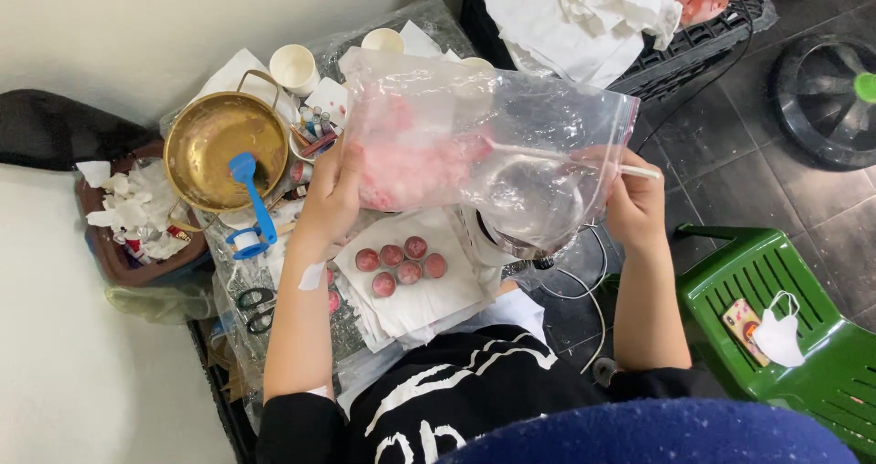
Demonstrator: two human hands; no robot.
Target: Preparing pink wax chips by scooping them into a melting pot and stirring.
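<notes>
Spillage looks like our main risk: if the clear plastic bag (484, 145) sags or slips from our grip, the pink stuff inside could tip onto the paper sheet (411, 281) and the six reddish round pieces (400, 263) lying below it. Our left hand (330, 195) is closed on the bag's left side, and our right hand (634, 204) pinches its right edge together with a thin white stick (584, 158), so the bag hangs between them, above the cluttered table's near edge.
</notes>
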